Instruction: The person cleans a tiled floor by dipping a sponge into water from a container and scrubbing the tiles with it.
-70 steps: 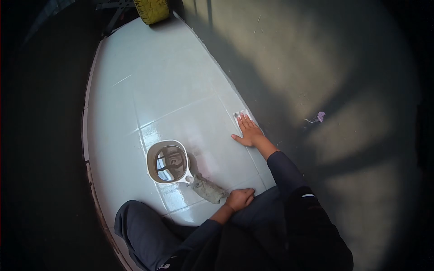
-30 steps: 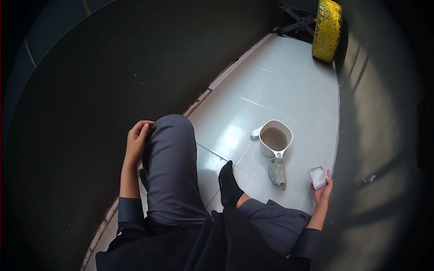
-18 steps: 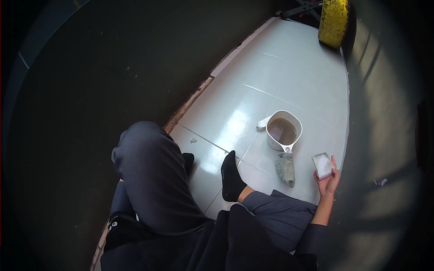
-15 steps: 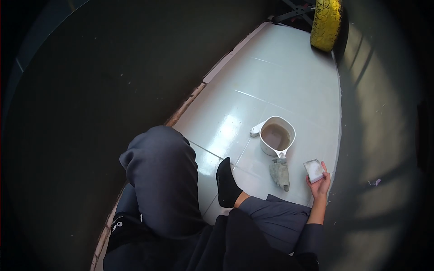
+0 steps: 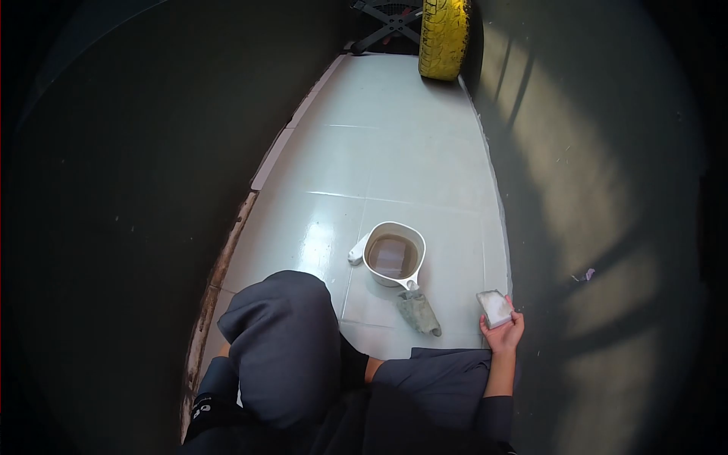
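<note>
While the right hand [image 5: 503,334] faces up, a white block [image 5: 496,310] rests inside

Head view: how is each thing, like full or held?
White plastic dipper: upright, partly filled with murky brownish liquid.
Crumpled grey cloth: lying by the dipper's handle.
White rectangular block: grey-smudged, held in right grip.
Small whitish lump: beside dipper.
Yellow rubber tyre: standing upright.

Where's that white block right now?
In the head view, the white block is held in the right hand, near the right edge of the white tiles, to the right of the grey cloth.
</note>
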### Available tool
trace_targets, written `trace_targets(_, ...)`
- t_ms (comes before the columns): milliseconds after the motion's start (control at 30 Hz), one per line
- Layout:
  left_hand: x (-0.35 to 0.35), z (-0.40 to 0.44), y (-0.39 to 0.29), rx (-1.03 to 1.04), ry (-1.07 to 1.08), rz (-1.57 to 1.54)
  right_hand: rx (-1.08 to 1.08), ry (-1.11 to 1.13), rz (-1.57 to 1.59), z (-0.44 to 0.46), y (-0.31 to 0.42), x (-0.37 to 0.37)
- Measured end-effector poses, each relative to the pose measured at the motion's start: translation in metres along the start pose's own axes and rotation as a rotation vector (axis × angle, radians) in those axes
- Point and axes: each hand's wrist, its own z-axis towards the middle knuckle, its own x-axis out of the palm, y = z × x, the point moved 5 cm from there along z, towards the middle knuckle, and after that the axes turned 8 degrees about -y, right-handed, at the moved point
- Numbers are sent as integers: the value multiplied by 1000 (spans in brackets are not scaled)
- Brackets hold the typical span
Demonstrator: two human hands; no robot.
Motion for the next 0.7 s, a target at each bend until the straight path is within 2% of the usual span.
trace_targets(167, 54, 44, -20, 52, 226, 96, 60, -111, -170, 37, -12, -14)
trace_targets(367, 141, 84, -38, 166, 519, 168, 90, -116, -264, 57, -16, -18)
trace_targets(467, 181, 99, -45, 218, 600, 179, 90, -99, -271, 58, -13, -20)
trace_targets(567, 202, 119, -45, 238, 619, 191, 94, -93, -260, 57, -11, -19)
trace_targets(633, 200, 141, -47, 536, 327, 797, 99, -92, -269, 58, -11, -16)
trace_targets(700, 203, 160, -32, 542, 305, 831, 107, -85, -277, 60, -14, -13)
